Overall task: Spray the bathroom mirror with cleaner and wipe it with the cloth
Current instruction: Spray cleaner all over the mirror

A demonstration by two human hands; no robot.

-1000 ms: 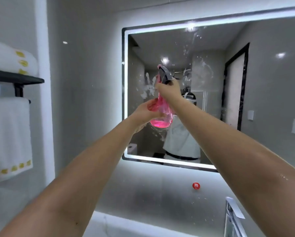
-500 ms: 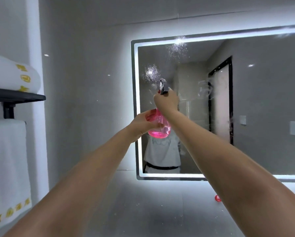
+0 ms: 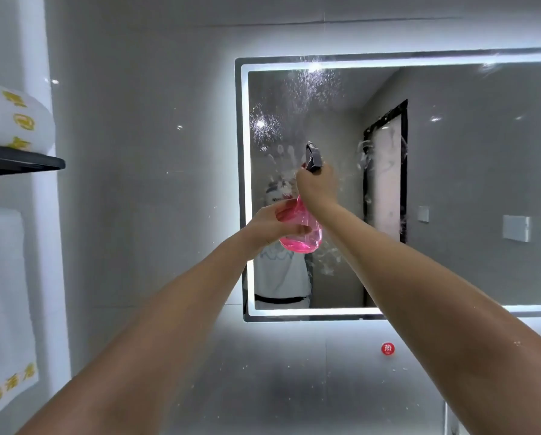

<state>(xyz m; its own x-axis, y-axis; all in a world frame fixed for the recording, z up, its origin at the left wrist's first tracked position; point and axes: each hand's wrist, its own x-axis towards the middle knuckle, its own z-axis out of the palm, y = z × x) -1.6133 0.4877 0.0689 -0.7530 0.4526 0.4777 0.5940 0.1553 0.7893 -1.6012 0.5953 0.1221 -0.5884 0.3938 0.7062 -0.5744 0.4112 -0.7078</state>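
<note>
I judge I'm mid-spray: droplets and foam streaks already fleck the upper left of the mirror [image 3: 470, 183], its right side looks dry, and wiping is undone; no cloth shows. My right hand [image 3: 317, 186] grips the trigger of the pink spray bottle [image 3: 303, 233], my left hand [image 3: 270, 229] cups its body. Since a second ago, the bottle sits lower against the glass and new spray speckles the top.

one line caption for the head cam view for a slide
Both hands aim a pink spray bottle at the droplet-speckled lit mirror.
</note>
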